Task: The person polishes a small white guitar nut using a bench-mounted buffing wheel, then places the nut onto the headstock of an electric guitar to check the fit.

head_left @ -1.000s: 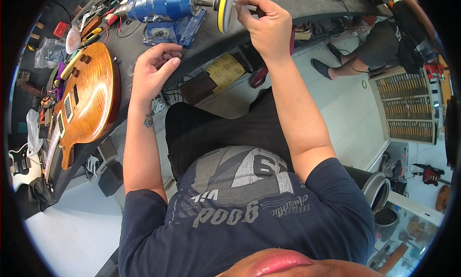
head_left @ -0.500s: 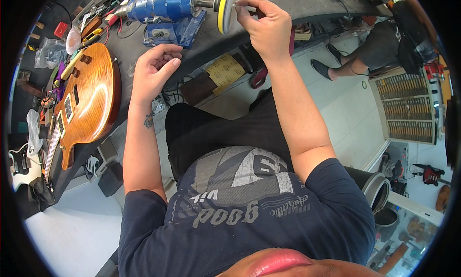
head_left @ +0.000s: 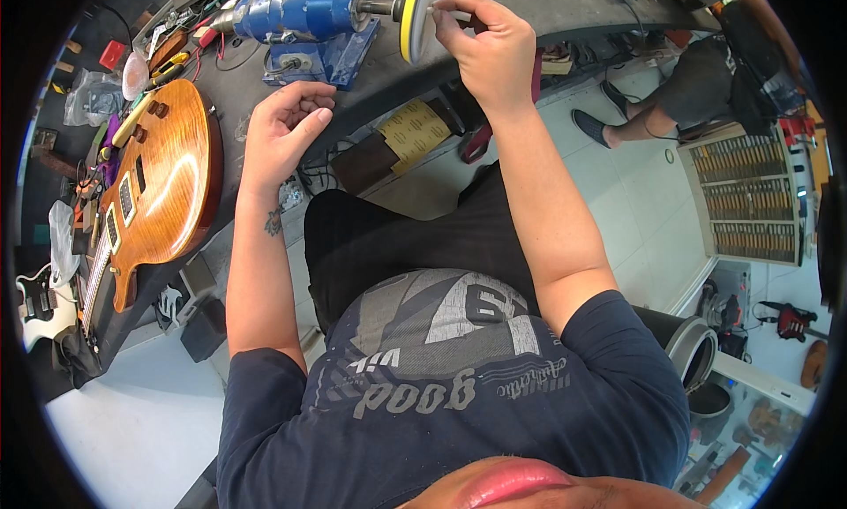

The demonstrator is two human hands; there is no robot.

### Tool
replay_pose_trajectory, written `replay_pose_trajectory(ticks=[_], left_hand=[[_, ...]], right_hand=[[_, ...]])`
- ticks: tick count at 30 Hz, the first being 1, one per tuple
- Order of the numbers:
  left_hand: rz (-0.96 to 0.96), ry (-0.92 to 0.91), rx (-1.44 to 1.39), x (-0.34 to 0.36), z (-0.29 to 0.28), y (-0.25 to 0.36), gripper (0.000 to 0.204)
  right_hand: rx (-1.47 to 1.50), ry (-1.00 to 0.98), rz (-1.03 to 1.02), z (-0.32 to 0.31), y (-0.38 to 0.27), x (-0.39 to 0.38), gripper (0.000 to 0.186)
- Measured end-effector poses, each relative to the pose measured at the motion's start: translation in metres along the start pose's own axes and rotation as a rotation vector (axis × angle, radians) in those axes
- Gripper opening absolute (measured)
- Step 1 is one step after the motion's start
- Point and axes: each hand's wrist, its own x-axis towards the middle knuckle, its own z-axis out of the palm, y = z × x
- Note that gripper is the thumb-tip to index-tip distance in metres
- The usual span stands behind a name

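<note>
A blue bench grinder [head_left: 304, 11] sits on the dark workbench. On its right-hand shaft is a round sanding disc [head_left: 410, 24] with a yellow edge and a grey-white face. Beside that face, my right hand [head_left: 498, 55] is closed in a pinch. A small pale piece [head_left: 462, 16] shows between its thumb and fingers; its kind is too small to make out, and I cannot tell whether it touches the disc. Just below the grinder's base, my left hand [head_left: 287, 130] rests by the bench edge, loosely curled, thumb apart from the fingers, with nothing visible in it.
An amber electric guitar [head_left: 168, 178] lies on the bench at left, among tools, cables and plastic bags [head_left: 93, 99]. Under the bench edge is a yellow patterned sheet [head_left: 413, 134]. Another person's legs [head_left: 662, 112] are at right, near a rack of small drawers [head_left: 741, 191].
</note>
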Motion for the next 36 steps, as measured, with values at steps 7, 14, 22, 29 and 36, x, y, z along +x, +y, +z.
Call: replay_pose_trajectory(ticks=[7,14,22,29,36], left_hand=[[-0.012,-0.022,0.016,0.0,-0.002,-0.002,0.038],[-0.009,-0.023,0.019,0.0,-0.003,-0.002,0.038],[0.007,0.017,-0.032,0.003,-0.001,0.001,0.028],[0.011,0.178,0.032,-0.01,0.013,-0.001,0.022],[0.458,0.248,0.152,-0.037,0.071,0.103,0.026]], right_hand=[[-0.023,-0.023,0.054,-0.003,0.001,0.002,0.01],[-0.018,-0.018,0.042,0.0,0.001,0.002,0.017],[-0.01,0.011,-0.064,-0.005,-0.013,0.005,0.015],[0.674,-0.096,0.142,-0.035,-0.065,-0.028,0.016],[1.107,-0.244,0.232,-0.041,-0.083,-0.061,0.021]])
